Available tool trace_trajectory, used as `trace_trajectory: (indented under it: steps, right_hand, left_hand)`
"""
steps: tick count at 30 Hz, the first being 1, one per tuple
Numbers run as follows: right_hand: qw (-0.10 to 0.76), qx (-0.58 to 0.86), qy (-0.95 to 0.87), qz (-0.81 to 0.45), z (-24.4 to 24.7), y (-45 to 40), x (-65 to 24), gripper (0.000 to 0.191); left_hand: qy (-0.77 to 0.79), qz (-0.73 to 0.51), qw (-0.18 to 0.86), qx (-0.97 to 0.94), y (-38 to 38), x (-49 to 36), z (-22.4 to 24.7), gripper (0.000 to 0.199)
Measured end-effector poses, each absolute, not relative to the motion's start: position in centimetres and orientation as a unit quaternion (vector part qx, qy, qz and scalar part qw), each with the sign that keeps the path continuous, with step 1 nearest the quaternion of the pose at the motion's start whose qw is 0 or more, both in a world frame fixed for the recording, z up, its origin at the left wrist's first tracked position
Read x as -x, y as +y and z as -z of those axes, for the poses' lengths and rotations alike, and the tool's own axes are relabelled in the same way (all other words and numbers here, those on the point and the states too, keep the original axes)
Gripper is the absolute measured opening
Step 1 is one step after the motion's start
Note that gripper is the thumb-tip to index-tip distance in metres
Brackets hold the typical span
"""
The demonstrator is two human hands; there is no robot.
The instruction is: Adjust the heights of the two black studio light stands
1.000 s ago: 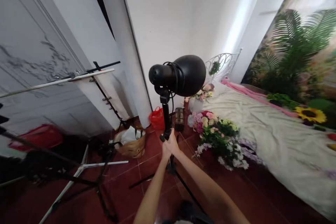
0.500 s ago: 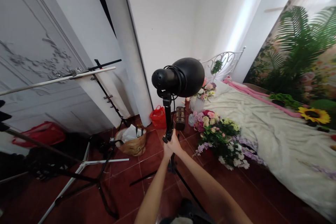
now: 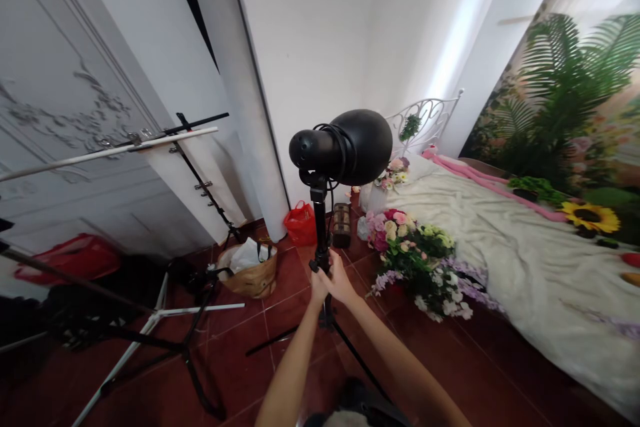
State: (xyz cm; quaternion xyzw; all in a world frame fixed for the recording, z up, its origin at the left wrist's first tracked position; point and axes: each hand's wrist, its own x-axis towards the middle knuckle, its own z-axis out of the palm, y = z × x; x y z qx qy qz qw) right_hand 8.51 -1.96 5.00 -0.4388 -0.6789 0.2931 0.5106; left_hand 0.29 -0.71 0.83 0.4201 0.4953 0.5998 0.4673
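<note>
Black and bulbous, the lamp (image 3: 369,145) stood atop its light stand (image 3: 321,221) near the white wall (image 3: 310,47), cord (image 3: 343,150) looped around it. I saw the person's left hand (image 3: 320,285) and right hand (image 3: 341,280) wrapped together around the stand, below the lamp. Beyond them on red tiles (image 3: 289,278) sat a red bag (image 3: 301,227) and a brown chest (image 3: 341,223), flowers (image 3: 407,250) to the right.

White walls (image 3: 310,47), bright light streak (image 3: 453,57); red tiled floor (image 3: 237,347); pale-draped bed (image 3: 505,247).
</note>
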Motion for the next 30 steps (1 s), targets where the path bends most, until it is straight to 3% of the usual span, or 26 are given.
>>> trace_trajectory:
  steps: [4,9,22,27,30]
  right_hand:
    - [0.505,0.491,-0.649,-0.288,-1.8,-2.1,-11.5,0.037]
    - [0.476,0.473,-0.661,-0.336,0.9,-1.8,-13.5,0.034]
    - [0.4,0.453,-0.749,-0.27,-0.4,-0.3,-15.6,0.034]
    - [0.417,0.464,-0.738,-0.258,-0.8,0.5,-15.3,0.03]
    - [0.433,0.49,-0.704,-0.276,-0.8,1.2,-14.5,0.037]
  left_hand:
    - [0.511,-0.591,0.432,-0.45,-0.5,-0.5,0.1,0.03]
    - [0.537,-0.58,0.412,-0.454,-0.2,-0.6,0.6,0.031]
    - [0.535,-0.581,0.424,-0.443,-0.5,-0.7,-0.3,0.029]
    - [0.538,-0.577,0.423,-0.445,-0.6,-0.7,-0.6,0.027]
    - [0.539,-0.57,0.43,-0.447,-0.7,-0.7,-0.8,0.027]
